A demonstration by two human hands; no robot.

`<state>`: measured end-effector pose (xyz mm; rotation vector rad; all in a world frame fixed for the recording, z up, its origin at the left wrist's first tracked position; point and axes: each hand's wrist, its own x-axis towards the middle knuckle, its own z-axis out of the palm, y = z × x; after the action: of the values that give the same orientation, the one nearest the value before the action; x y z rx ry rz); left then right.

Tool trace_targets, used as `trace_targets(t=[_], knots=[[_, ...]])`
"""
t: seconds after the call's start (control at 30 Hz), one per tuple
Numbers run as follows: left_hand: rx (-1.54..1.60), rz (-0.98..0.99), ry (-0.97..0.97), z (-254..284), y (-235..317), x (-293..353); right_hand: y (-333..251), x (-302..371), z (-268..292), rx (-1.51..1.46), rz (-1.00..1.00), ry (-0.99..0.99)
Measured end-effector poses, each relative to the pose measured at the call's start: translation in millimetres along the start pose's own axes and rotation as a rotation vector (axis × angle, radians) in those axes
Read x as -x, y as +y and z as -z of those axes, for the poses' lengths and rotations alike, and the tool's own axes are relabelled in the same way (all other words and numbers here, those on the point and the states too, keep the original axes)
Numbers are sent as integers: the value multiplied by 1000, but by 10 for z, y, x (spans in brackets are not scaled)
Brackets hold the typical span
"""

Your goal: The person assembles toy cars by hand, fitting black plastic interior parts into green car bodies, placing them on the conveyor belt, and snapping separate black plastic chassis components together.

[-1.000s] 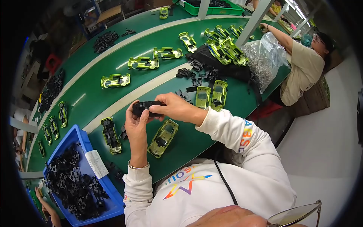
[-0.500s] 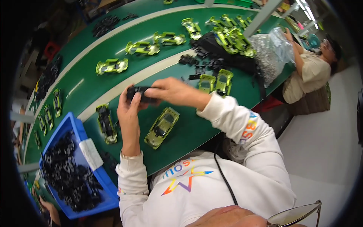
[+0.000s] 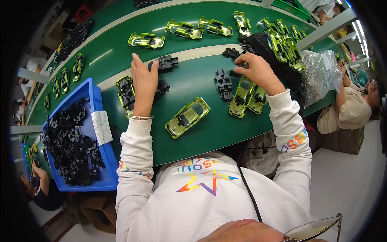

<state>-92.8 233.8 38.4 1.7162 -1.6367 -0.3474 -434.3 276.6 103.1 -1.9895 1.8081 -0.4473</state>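
Observation:
My left hand (image 3: 144,82) is open, fingers stretched out, beside a black plastic part (image 3: 167,63) on the green bench. A smaller black piece (image 3: 162,87) lies just right of its wrist. My right hand (image 3: 259,72) is bent over the bench with thumb and fingers closed around a small black plastic part (image 3: 234,74), partly hidden by the fingertips. Below it lie two lime-green toy car bodies (image 3: 241,98), and to their left a black car chassis (image 3: 223,85). Another green car body (image 3: 188,117) rests near the bench's front edge; one with black parts (image 3: 126,93) is left of my left hand.
A blue bin (image 3: 96,97) full of black parts stands at the left. Several green car bodies (image 3: 147,40) line the far strip of the bench. A black bag (image 3: 262,46) with green bodies heaped on it and a clear bag of screws (image 3: 316,72) are at right, near another person (image 3: 350,107).
My hands have moved apart from the black part they held together. The right hand has gone right to the loose black parts; the left has opened. The whole view has shifted.

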Motion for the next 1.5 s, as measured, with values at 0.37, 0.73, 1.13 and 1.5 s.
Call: trace_targets(t=[0.37, 0.73, 1.13, 1.5], knots=[[-198, -234, -233, 349, 60, 657, -448, 222, -264, 267, 153, -62], [255, -148, -114, 399, 208, 535, 219, -297, -35, 6, -4, 232], [1283, 544, -355, 348, 218, 522, 390, -284, -191, 171, 215, 292], [1227, 405, -544, 299, 102, 603, -539, -115, -259, -781, 31, 11]])
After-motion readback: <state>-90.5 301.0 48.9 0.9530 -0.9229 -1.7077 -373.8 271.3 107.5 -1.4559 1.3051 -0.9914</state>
